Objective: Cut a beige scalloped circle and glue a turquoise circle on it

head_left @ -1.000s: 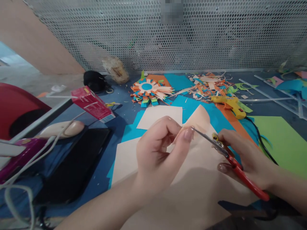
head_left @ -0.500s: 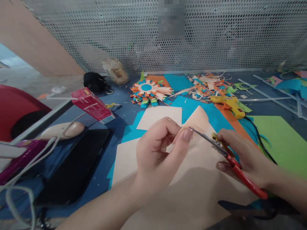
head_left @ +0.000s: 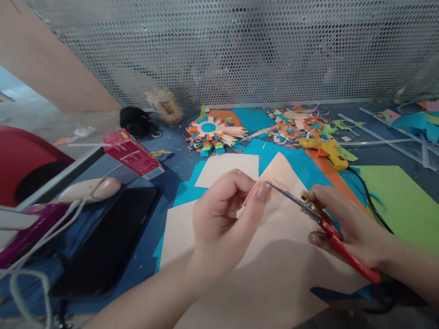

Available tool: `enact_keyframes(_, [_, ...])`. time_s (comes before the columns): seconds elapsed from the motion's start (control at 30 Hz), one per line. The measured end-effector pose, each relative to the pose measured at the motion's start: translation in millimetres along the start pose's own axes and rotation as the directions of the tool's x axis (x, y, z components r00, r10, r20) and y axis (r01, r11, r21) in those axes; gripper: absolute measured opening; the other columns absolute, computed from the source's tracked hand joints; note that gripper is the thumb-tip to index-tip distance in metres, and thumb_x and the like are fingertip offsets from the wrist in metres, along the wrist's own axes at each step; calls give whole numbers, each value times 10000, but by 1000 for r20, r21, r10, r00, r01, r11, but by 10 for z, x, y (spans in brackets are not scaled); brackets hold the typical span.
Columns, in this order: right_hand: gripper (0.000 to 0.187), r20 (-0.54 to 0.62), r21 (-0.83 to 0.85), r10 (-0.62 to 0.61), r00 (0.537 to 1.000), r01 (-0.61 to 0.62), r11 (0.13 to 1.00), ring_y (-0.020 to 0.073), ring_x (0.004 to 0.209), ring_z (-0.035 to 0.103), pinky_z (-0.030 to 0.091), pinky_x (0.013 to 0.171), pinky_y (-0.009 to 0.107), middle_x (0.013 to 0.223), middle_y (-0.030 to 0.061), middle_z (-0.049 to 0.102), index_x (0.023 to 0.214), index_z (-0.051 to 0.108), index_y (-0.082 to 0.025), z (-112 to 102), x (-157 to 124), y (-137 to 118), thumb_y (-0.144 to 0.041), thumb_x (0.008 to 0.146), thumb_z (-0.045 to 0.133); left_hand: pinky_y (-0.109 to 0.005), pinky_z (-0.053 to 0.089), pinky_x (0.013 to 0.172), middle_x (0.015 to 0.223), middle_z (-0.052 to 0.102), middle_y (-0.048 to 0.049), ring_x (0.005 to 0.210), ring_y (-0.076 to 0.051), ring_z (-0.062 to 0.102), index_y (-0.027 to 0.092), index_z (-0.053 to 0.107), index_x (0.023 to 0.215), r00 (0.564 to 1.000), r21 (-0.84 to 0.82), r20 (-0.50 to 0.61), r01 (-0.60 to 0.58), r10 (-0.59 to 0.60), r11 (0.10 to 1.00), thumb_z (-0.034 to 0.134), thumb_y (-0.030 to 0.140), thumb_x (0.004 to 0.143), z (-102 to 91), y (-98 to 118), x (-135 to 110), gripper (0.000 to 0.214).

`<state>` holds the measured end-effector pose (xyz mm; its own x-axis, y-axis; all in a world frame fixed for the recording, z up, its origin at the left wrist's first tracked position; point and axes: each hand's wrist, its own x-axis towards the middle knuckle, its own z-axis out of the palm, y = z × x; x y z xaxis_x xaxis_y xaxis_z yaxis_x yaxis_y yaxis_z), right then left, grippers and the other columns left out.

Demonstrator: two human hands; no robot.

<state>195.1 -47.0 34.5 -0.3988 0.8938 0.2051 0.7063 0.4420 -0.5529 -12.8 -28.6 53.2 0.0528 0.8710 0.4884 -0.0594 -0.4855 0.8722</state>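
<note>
My left hand [head_left: 222, 214] pinches the raised edge of a large peach paper sheet [head_left: 274, 269] between thumb and fingers. In my right hand [head_left: 353, 226] are red-handled scissors [head_left: 325, 228], gripped tight. Their thin metal blades point left and meet the paper right at my left thumb tip. The sheet's upper corner [head_left: 281, 169] stands up behind the blades. The rest of the sheet lies over blue paper [head_left: 185, 189] on the table.
A paper flower [head_left: 212, 132] of orange, blue and cream strips lies farther back, beside a scrap pile [head_left: 295, 121]. A yellow glue gun [head_left: 325, 151] with black cord rests right of centre, near green paper [head_left: 401, 201]. A red carton [head_left: 132, 153], a black tablet [head_left: 106, 237] and cables sit left. Perforated metal screen behind.
Both hands and the scissors have stayed almost still on the paper; the view has shifted slightly. The paper's raised corner looks a little straighter.
</note>
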Motion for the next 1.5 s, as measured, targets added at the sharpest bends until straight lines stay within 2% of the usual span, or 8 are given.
enact_keyframes(0.33, [327,12,1,-3,1000,3,1000,188,591,408,371,494,319,663,-1,437,797,431,-243,-5,-10,13,-565,817,483,-249,344,450,599,482,22,531,-88,427,206,541,676,1000,22,-9,-9,9,1000,554,245,889,-5,3,-8,217])
enact_keyframes(0.87, [420,-5,-16,10,1000,-10,1000,192,570,400,369,482,331,628,0,442,753,401,-251,19,-11,4,-666,807,447,-245,348,456,576,463,29,501,-79,425,192,530,647,999,56,-20,-40,41,998,568,254,878,-5,18,3,241])
enact_keyframes(1.5, [375,-39,-28,25,999,-26,999,189,578,408,345,473,291,611,-10,418,710,357,-254,42,23,0,-585,795,510,-233,357,453,589,523,16,501,-83,448,189,551,653,1000,6,-1,-1,1,1000,559,268,882,8,15,0,242])
